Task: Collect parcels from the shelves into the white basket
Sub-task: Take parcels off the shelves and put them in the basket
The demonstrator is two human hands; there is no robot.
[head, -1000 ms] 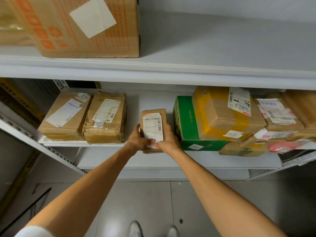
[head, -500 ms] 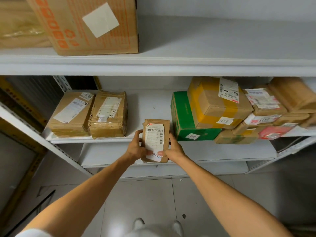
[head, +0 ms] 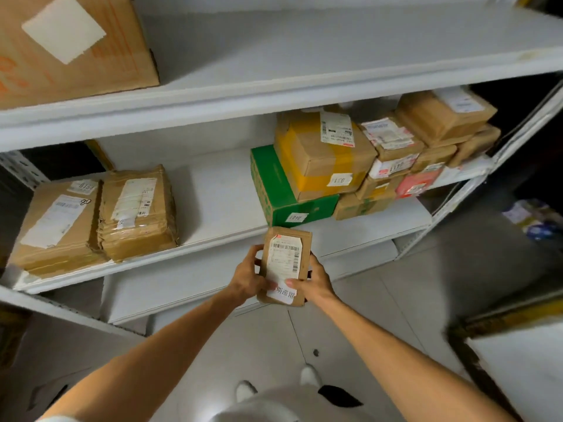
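A small brown cardboard parcel point(head: 285, 260) with a white shipping label is held between both hands, in the air just in front of the middle shelf point(head: 219, 202) edge, touching nothing else. Its long axis is stood roughly upright, pointing away from the wrists. The left hand point(head: 243, 280) is curled round its left edge. The right hand point(head: 313, 284) is curled round its lower right corner, with the thumb pressed on the label. The load is shared evenly. Just beyond the hands, a green box point(head: 316, 205) is seen on the shelf. The white basket cannot be identified with certainty.
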